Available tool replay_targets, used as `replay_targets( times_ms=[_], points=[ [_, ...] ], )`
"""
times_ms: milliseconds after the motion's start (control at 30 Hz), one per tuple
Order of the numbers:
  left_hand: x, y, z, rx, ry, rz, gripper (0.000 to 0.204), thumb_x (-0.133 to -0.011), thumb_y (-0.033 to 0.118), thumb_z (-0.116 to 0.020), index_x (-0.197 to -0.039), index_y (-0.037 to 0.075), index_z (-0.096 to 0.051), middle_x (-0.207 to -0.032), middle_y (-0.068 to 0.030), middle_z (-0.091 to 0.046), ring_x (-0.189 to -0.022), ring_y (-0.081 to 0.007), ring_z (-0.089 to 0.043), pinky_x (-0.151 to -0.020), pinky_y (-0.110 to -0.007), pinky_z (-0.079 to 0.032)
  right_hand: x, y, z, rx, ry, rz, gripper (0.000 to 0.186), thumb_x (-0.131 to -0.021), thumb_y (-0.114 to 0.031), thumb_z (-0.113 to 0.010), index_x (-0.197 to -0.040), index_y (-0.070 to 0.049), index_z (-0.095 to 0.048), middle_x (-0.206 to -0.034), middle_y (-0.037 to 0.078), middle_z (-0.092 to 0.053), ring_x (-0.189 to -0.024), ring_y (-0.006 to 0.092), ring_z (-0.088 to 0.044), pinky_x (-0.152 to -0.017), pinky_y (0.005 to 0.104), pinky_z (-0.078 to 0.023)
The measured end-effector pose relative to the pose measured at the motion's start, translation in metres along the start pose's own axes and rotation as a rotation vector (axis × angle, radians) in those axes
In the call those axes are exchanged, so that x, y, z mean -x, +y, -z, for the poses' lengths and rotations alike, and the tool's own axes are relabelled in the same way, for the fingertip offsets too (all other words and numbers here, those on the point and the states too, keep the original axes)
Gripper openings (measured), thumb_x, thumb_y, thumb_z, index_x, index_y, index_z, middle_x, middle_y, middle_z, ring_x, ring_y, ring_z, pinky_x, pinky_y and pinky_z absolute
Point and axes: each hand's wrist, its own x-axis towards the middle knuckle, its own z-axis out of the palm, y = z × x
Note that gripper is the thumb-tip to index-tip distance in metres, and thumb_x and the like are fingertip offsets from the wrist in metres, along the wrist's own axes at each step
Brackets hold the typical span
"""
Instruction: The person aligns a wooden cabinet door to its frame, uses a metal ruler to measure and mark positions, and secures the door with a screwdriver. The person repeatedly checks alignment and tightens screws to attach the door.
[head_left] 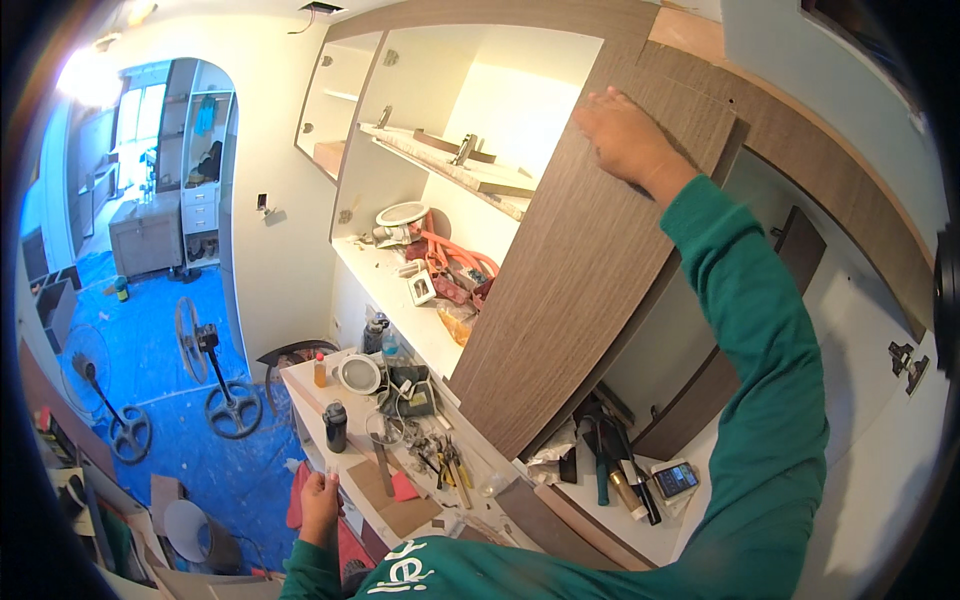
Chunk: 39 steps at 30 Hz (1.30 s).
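My right hand [622,140] is raised to the upper part of a long wood-grain cabinet panel [565,300], fingers apart and slightly bent against its surface. Left of it is an open cabinet with a shelf [500,185], holding orange cords [455,260] and fittings below. My left hand [320,500] is low at the bottom centre, fingers curled; what they hold, if anything, is too small to make out. It is beside a cluttered worktop [350,435] with a dark bottle [335,428] and pliers [455,470].
Blue floor sheeting [180,300] runs through an arched doorway at left, with two standing fans [205,340]. At right, an open compartment holds tools [620,465] and a phone [673,480]. Offcuts and a white cylinder [188,530] lie lower left.
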Motion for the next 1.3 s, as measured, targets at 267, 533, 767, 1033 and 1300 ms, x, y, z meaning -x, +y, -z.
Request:
replay_targets(
  times_ms=[267, 533, 767, 1033, 1300],
  points=[
    [0.0, 0.005, -0.002, -0.006, -0.009, -0.023, 0.026, -0.103, 0.023, -0.061, -0.086, 0.007, -0.051, -0.06, -0.0034, -0.052, -0.043, -0.0127, -0.049, -0.038, -0.029, -0.043, -0.007, -0.035, 0.028, -0.53, 0.019, -0.104, 0.019, -0.096, -0.019, -0.061, -0.09, -0.001, -0.061, -0.079, 0.02, -0.065, -0.077, 0.0387, -0.064, -0.069, 0.0483, -0.05],
    [-0.002, 0.001, -0.001, -0.049, -0.041, -0.009, 0.021, -0.104, 0.022, -0.06, -0.093, 0.005, -0.053, -0.061, -0.0029, -0.052, -0.043, -0.0122, -0.049, -0.037, -0.028, -0.042, -0.016, -0.087, 0.025, -0.346, -0.174, -0.011, 0.033, -0.091, -0.011, -0.061, -0.124, -0.009, -0.067, -0.116, 0.016, -0.066, -0.11, 0.0326, -0.063, -0.093, 0.0432, -0.052],
    [0.001, 0.006, -0.004, -0.066, -0.013, 0.007, 0.016, -0.104, 0.018, -0.059, -0.098, 0.003, -0.057, -0.062, -0.0026, -0.052, -0.043, -0.0116, -0.048, -0.037, -0.028, -0.042, 0.007, 0.038, 0.034, 0.239, 0.119, -0.339, 0.033, -0.095, -0.011, -0.058, -0.126, -0.009, -0.066, -0.135, 0.01, -0.059, -0.13, 0.0295, -0.052, -0.109, 0.0477, -0.044],
    [0.0, 0.008, -0.02, -0.052, -0.103, 0.004, 0.024, -0.103, 0.021, -0.061, -0.086, 0.007, -0.051, -0.06, -0.0025, -0.052, -0.045, -0.0121, -0.051, -0.037, -0.028, -0.043, 0.003, 0.089, 0.068, -0.286, 0.019, -0.605, 0.011, -0.095, -0.012, -0.062, -0.098, -0.007, -0.071, -0.094, 0.01, -0.07, -0.088, 0.0255, -0.066, -0.084, 0.0407, -0.054],
    [0.011, -0.003, -0.017, -0.118, -0.082, 0.028, 0.025, -0.103, 0.021, -0.061, -0.085, 0.007, -0.051, -0.06, -0.0031, -0.053, -0.044, -0.0121, -0.05, -0.037, -0.028, -0.042, 0.006, 0.114, 0.078, -0.456, -0.096, -0.677, 0.006, -0.09, -0.007, -0.06, -0.091, -0.005, -0.066, -0.082, 0.006, -0.063, -0.069, 0.0158, -0.056, -0.069, 0.034, -0.048]
  ],
)
